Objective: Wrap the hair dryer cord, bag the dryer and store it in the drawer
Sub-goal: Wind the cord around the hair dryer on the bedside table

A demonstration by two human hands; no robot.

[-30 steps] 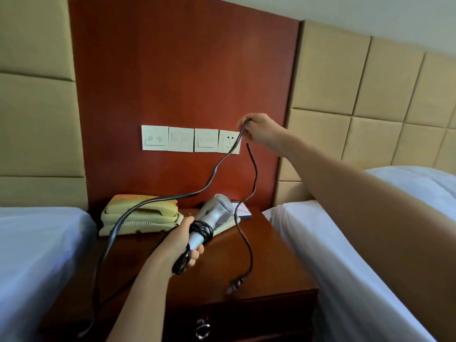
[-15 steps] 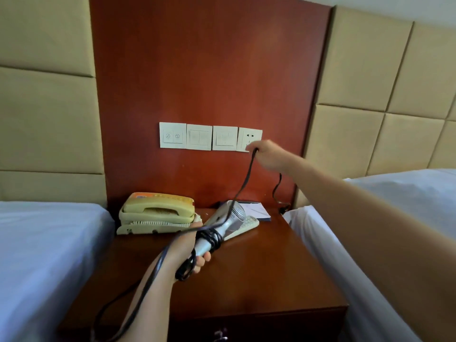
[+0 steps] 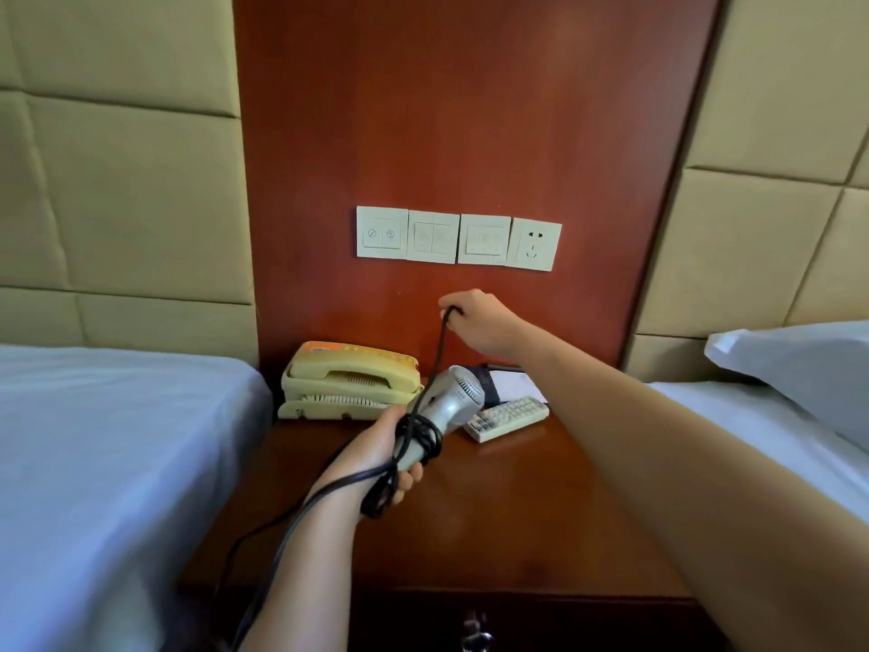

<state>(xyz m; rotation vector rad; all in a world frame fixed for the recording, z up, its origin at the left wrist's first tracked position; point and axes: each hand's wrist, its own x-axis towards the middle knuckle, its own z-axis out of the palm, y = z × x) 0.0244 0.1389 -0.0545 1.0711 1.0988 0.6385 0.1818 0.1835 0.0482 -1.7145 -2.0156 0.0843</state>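
A silver hair dryer [image 3: 451,403] is held above the wooden nightstand [image 3: 508,505], its handle gripped by my left hand [image 3: 381,451]. Several turns of black cord [image 3: 418,440] circle the handle. My right hand [image 3: 475,324] pinches the cord above and behind the dryer, pulling a strand taut up from the handle. Slack cord trails over my left wrist and down toward the lower left. The drawer front with a metal pull [image 3: 475,628] shows at the bottom edge. No bag is in view.
A cream telephone [image 3: 348,383], a remote control [image 3: 508,418] and a notepad [image 3: 512,383] sit at the back of the nightstand. Wall switches and a socket [image 3: 533,244] hang above. White beds flank both sides, with a pillow [image 3: 794,369] at right.
My right hand has dropped from beside the wall socket to just above the dryer, bringing the cord down with it. The cord's plug end has passed out of sight.
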